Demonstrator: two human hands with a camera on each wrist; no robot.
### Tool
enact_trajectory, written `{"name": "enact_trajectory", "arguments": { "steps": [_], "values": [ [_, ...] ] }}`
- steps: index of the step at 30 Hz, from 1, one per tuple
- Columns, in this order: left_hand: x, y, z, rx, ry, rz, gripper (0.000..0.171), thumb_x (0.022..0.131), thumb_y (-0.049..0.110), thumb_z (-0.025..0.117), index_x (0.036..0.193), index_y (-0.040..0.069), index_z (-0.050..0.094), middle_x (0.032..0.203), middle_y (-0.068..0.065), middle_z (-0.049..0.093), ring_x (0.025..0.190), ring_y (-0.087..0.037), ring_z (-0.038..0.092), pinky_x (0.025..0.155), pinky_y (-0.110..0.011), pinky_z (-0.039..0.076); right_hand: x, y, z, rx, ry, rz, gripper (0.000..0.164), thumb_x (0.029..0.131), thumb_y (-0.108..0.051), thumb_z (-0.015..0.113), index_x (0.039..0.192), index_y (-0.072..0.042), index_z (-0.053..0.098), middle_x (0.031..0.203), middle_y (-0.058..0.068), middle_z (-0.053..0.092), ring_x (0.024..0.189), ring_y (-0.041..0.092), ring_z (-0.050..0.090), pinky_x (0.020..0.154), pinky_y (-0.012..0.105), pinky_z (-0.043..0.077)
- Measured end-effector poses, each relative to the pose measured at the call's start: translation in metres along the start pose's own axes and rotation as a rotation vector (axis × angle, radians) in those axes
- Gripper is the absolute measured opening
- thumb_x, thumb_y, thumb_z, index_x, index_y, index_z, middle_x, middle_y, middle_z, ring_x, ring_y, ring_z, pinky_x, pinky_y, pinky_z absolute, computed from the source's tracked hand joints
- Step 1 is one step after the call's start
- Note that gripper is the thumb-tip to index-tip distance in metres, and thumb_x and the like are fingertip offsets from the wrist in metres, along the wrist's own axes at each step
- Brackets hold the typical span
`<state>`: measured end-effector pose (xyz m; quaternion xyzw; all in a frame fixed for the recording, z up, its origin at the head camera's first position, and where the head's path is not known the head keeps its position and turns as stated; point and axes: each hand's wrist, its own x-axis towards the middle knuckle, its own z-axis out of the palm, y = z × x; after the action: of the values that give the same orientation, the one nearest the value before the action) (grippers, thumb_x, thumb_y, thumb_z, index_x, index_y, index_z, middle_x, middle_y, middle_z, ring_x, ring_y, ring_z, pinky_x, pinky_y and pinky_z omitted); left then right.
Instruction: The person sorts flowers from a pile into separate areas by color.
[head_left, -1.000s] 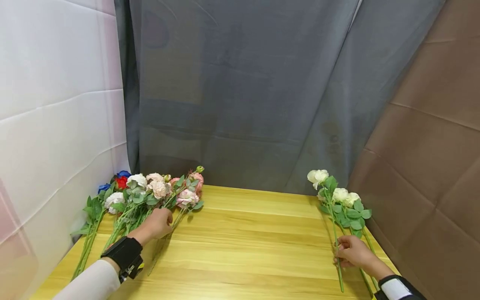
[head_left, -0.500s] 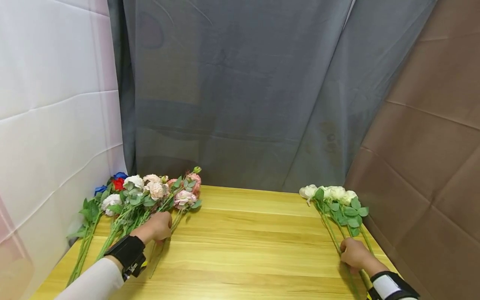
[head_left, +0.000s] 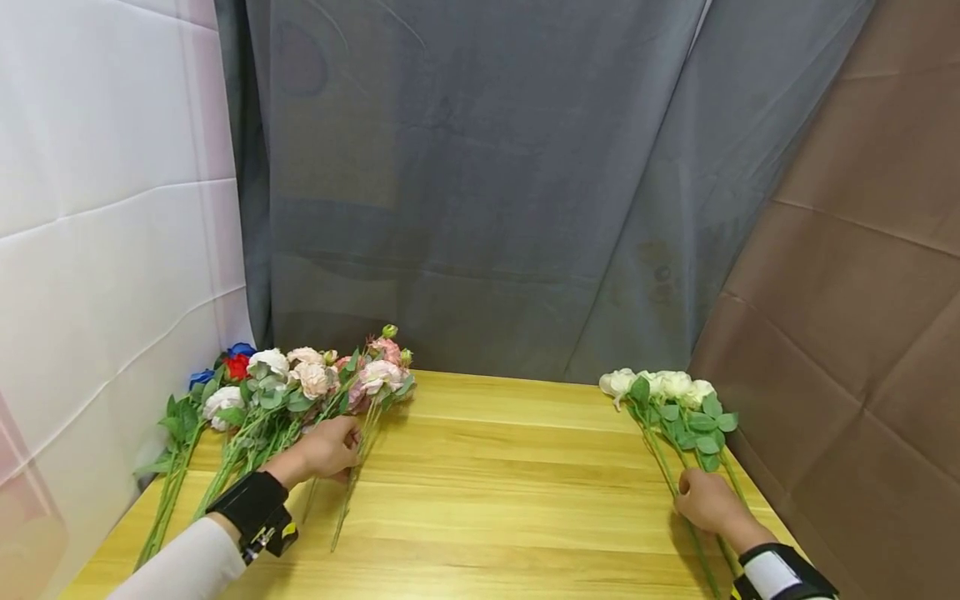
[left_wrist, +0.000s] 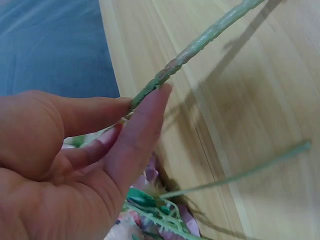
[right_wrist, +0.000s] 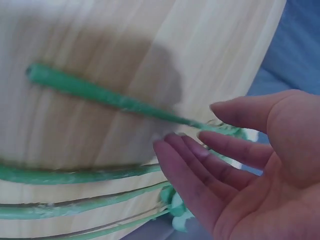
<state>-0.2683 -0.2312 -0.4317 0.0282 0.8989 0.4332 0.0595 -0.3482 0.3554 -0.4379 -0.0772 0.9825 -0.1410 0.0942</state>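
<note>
My left hand (head_left: 330,450) pinches the stem (left_wrist: 200,42) of a pink artificial flower (head_left: 380,377) between thumb and fingertips. The flower head lies up by the other pink blooms, and the stem slants above the tabletop, its shadow beneath. Over at the right, my right hand (head_left: 708,500) is just above the stems of several white roses (head_left: 671,385) that lie side by side. Its thumb and fingers are apart in the right wrist view, with a green stem (right_wrist: 100,95) lying on the table beyond them, not gripped.
Left of my left hand lie pale peach flowers (head_left: 313,379), white flowers (head_left: 223,404), a red rose (head_left: 237,367) and blue roses (head_left: 242,350). The wooden table (head_left: 510,483) is bounded by a grey curtain (head_left: 480,208) behind, white cloth left and brown cloth right.
My right hand has lowered a white rose beside the others and let go of it. My left hand has shifted right, drawing the pink flower and its stem away from the bunch.
</note>
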Motion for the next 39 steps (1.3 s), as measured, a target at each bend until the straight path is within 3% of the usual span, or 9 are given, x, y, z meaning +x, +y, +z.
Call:
{"name": "enact_trajectory", "arguments": {
  "steps": [3, 7, 9, 15, 21, 27, 32, 39],
  "values": [
    [0.002, 0.005, 0.002, 0.047, 0.038, 0.068, 0.022, 0.087, -0.011, 0.063, 0.106, -0.004, 0.054, 0.089, -0.011, 0.054, 0.071, -0.021, 0.055, 0.056, -0.032, 0.051, 0.0, -0.012, -0.005, -0.029, 0.02, -0.006, 0.029, 0.094, -0.011, 0.06, 0.112, 0.012, 0.061, 0.089, 0.013, 0.064, 0.072, 0.023, 0.056, 0.066, 0.042, 0.049],
    [0.004, 0.013, 0.006, 0.064, 0.075, 0.163, 0.023, 0.086, -0.011, 0.066, 0.105, -0.004, 0.054, 0.088, -0.009, 0.054, 0.07, -0.018, 0.055, 0.054, -0.032, 0.053, -0.003, -0.033, -0.007, -0.019, 0.082, -0.044, 0.026, 0.094, -0.012, 0.061, 0.11, 0.009, 0.062, 0.084, 0.008, 0.06, 0.071, 0.022, 0.055, 0.062, 0.041, 0.047],
    [0.004, 0.016, 0.009, 0.037, 0.078, 0.178, 0.02, 0.088, -0.011, 0.066, 0.099, -0.002, 0.051, 0.088, -0.009, 0.053, 0.066, -0.018, 0.057, 0.053, -0.032, 0.055, -0.003, -0.045, -0.005, -0.015, 0.111, -0.074, 0.025, 0.093, -0.011, 0.063, 0.11, 0.008, 0.063, 0.085, 0.008, 0.061, 0.074, 0.022, 0.057, 0.062, 0.041, 0.048],
    [0.009, 0.024, 0.02, 0.009, 0.12, 0.224, 0.02, 0.09, -0.012, 0.064, 0.106, -0.003, 0.054, 0.092, -0.011, 0.056, 0.066, -0.018, 0.054, 0.053, -0.031, 0.052, -0.006, -0.081, 0.005, 0.022, 0.159, -0.161, 0.022, 0.09, -0.009, 0.07, 0.107, 0.005, 0.066, 0.087, 0.008, 0.064, 0.077, 0.021, 0.061, 0.065, 0.042, 0.052],
    [0.021, 0.029, 0.031, -0.023, 0.131, 0.265, 0.022, 0.091, -0.013, 0.062, 0.11, -0.006, 0.054, 0.095, -0.013, 0.056, 0.066, -0.017, 0.054, 0.052, -0.029, 0.05, -0.009, -0.114, 0.019, 0.171, 0.158, -0.257, 0.03, 0.087, -0.005, 0.074, 0.113, 0.006, 0.066, 0.092, 0.012, 0.069, 0.081, 0.025, 0.067, 0.065, 0.04, 0.056],
    [0.028, 0.037, 0.047, -0.056, 0.119, 0.288, 0.03, 0.092, -0.012, 0.062, 0.12, -0.008, 0.053, 0.095, -0.012, 0.056, 0.064, -0.016, 0.055, 0.053, -0.029, 0.052, -0.006, -0.151, 0.034, 0.395, 0.062, -0.313, 0.044, 0.089, -0.007, 0.076, 0.126, 0.009, 0.06, 0.101, 0.015, 0.068, 0.084, 0.027, 0.069, 0.067, 0.039, 0.058],
    [0.032, 0.05, 0.065, -0.082, 0.087, 0.318, 0.019, 0.092, -0.013, 0.061, 0.107, -0.003, 0.052, 0.094, -0.011, 0.055, 0.061, -0.016, 0.055, 0.053, -0.03, 0.051, -0.004, -0.181, 0.048, 0.549, -0.047, -0.371, 0.05, 0.091, -0.008, 0.074, 0.132, 0.013, 0.054, 0.106, 0.018, 0.066, 0.09, 0.033, 0.07, 0.071, 0.043, 0.059],
    [0.038, 0.074, 0.092, -0.093, 0.037, 0.38, 0.019, 0.092, -0.014, 0.061, 0.104, -0.004, 0.05, 0.093, -0.014, 0.053, 0.065, -0.016, 0.053, 0.053, -0.028, 0.049, -0.007, -0.218, 0.069, 0.694, -0.249, -0.421, 0.05, 0.095, -0.009, 0.069, 0.136, 0.014, 0.05, 0.11, 0.019, 0.063, 0.094, 0.033, 0.071, 0.077, 0.048, 0.061]
  ]
}}
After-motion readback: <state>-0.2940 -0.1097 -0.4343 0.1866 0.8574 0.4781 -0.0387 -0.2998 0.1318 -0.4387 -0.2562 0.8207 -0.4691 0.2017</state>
